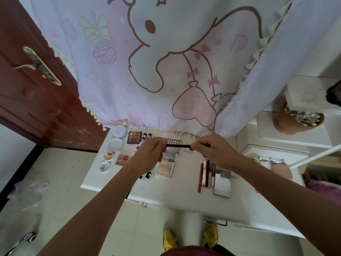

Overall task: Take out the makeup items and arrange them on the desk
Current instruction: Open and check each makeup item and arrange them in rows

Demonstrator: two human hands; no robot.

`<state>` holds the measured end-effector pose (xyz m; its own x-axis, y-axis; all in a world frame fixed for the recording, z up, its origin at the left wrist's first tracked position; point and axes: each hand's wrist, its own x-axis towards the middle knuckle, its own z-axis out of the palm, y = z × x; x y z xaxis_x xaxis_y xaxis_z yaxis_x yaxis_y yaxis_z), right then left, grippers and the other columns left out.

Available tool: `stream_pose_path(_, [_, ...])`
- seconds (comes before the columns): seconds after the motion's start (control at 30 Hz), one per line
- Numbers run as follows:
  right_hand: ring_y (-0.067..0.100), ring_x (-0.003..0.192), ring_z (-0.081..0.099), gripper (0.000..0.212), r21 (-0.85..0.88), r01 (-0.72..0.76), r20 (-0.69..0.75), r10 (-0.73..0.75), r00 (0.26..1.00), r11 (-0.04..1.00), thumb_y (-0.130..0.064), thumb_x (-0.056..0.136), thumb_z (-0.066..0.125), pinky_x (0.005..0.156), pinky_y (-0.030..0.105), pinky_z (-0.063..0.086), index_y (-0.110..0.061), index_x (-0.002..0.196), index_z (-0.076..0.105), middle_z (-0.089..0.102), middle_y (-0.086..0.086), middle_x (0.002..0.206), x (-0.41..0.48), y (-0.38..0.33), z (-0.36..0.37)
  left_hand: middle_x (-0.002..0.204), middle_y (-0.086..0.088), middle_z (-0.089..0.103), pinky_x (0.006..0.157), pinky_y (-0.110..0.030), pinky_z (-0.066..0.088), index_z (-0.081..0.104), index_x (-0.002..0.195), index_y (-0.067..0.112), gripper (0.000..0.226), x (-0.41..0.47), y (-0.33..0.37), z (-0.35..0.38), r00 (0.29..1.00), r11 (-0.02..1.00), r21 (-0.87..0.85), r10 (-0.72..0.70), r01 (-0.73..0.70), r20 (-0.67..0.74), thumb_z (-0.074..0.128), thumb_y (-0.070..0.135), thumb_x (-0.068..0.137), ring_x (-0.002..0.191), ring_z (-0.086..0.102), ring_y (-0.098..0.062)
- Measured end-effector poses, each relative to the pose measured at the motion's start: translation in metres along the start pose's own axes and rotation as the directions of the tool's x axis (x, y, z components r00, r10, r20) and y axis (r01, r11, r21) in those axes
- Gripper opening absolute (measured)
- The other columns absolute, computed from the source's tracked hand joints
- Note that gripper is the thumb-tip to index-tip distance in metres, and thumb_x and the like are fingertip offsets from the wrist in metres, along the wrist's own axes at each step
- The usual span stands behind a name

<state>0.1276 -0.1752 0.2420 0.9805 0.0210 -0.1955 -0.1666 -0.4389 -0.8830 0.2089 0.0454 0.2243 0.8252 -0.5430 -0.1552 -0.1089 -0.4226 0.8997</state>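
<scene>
Thin dark pencil (178,145) is held in the air above the worktop (182,189), long axis left to right. Left hand (150,153) pinches one end in curled fingers, and right hand (216,150) pinches the other. The row of stick items (206,172) lies lengthwise on the worktop beneath the right hand, the nearer one. The pencil probably needs a quarter turn to join it.

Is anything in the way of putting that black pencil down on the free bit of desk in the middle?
Nothing visible. The left hand and right hand pinch the black pencil by its ends, above the desk; the bare strip lies between the pale palette and the red pencil.
</scene>
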Motion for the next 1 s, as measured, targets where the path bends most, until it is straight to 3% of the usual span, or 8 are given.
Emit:
stream_pose_path(0.1, [0.005, 0.043, 0.034, 0.021, -0.024, -0.031, 0.024, 0.032, 0.999, 0.999, -0.024, 0.099, 0.056, 0.043, 0.019, 0.03, -0.011, 0.094, 0.072, 0.043, -0.006, 0.051, 0.002, 0.003, -0.005, 0.053, 0.008, 0.049, 0.053, -0.024, 0.038, 0.054, 0.07, 0.014, 0.037, 0.0, -0.004, -0.003, 1.0, 0.999, 0.043, -0.004, 0.004, 0.007, 0.04, 0.023, 0.103, 0.051, 0.048, -0.011])
stream_pose_path(0.2, [0.001, 0.047, 0.042, 0.013, -0.122, -0.027, 0.054, 0.034, 0.998, 0.992, -0.021, 0.099, 0.055, 0.049, 0.018, 0.037, -0.018, 0.091, 0.066, 0.055, -0.01, 0.058, 0.004, 0.005, -0.003, 0.066, -0.01, 0.057, 0.061, -0.038, 0.048, 0.062, 0.081, 0.01, 0.03, 0.0, -0.002, -0.002, 0.995, 0.984, 0.172, 0.023, -0.039, 0.094, 0.046, 0.028, 0.099, 0.06, 0.053, -0.014])
stream_pose_path(0.4, [0.006, 0.064, 0.047, 0.023, -0.59, 0.11, 0.193, 0.008, 0.981, 0.8, -0.038, 0.105, 0.037, 0.06, 0.027, 0.032, -0.026, 0.106, 0.057, 0.051, -0.01, 0.067, 0.001, 0.002, 0.009, 0.081, -0.024, 0.063, 0.064, -0.037, 0.043, 0.071, 0.094, 0.013, 0.018, 0.004, 0.0, 0.001, 0.979, 0.973, 0.223, 0.013, -0.06, 0.205, 0.055, 0.021, 0.097, 0.065, 0.05, -0.026])
stream_pose_path(0.53, [0.006, 0.063, 0.044, 0.029, -0.643, 0.18, 0.212, -0.053, 0.976, 0.744, -0.042, 0.104, 0.035, 0.064, 0.031, 0.031, -0.025, 0.108, 0.059, 0.048, -0.012, 0.066, 0.001, 0.007, 0.009, 0.058, 0.015, 0.056, 0.059, -0.014, 0.037, 0.072, 0.095, 0.008, 0.022, -0.001, 0.002, -0.001, 0.968, 0.985, 0.171, -0.05, 0.007, 0.244, 0.053, 0.017, 0.098, 0.054, 0.045, 0.003])
stream_pose_path(0.6, [0.008, 0.064, 0.044, 0.03, -0.666, 0.196, 0.215, -0.066, 0.974, 0.72, -0.043, 0.104, 0.035, 0.065, 0.032, 0.032, -0.027, 0.112, 0.059, 0.046, -0.012, 0.065, 0.002, 0.01, 0.009, 0.056, 0.014, 0.051, 0.058, -0.017, 0.036, 0.073, 0.091, 0.011, 0.023, -0.003, 0.003, 0.0, 0.965, 0.987, 0.156, -0.078, 0.039, 0.252, 0.053, 0.02, 0.098, 0.054, 0.044, -0.003])
stream_pose_path(0.7, [0.01, 0.067, 0.048, 0.03, -0.657, 0.207, 0.207, -0.091, 0.974, 0.725, -0.044, 0.104, 0.035, 0.063, 0.031, 0.033, -0.028, 0.114, 0.059, 0.049, -0.011, 0.068, 0.001, 0.011, 0.008, 0.057, 0.001, 0.037, 0.054, -0.028, 0.03, 0.073, 0.087, 0.014, 0.028, -0.005, 0.0, -0.001, 0.957, 0.993, 0.059, -0.111, 0.099, 0.269, 0.052, 0.027, 0.099, 0.059, 0.035, -0.019])
stream_pose_path(0.9, [0.007, 0.058, 0.05, 0.021, -0.472, 0.166, 0.1, -0.134, 0.986, 0.866, -0.039, 0.1, 0.05, 0.057, 0.022, 0.035, -0.026, 0.105, 0.066, 0.059, -0.006, 0.069, 0.0, 0.012, 0.008, 0.051, 0.006, 0.034, 0.045, -0.02, 0.024, 0.067, 0.082, 0.006, 0.033, -0.005, 0.005, -0.002, 0.95, 0.971, -0.118, -0.171, 0.208, 0.261, 0.047, 0.024, 0.101, 0.047, 0.03, -0.008])
stream_pose_path(1.0, [0.008, 0.049, 0.041, 0.026, -0.223, 0.086, 0.056, -0.075, 0.996, 0.971, -0.035, 0.099, 0.053, 0.051, 0.021, 0.034, -0.016, 0.094, 0.07, 0.054, -0.001, 0.061, 0.003, 0.009, 0.005, 0.051, 0.007, 0.034, 0.045, -0.019, 0.022, 0.062, 0.079, 0.006, 0.035, -0.006, 0.005, -0.004, 0.955, 0.967, -0.145, -0.169, 0.208, 0.243, 0.044, 0.023, 0.102, 0.046, 0.028, -0.007])
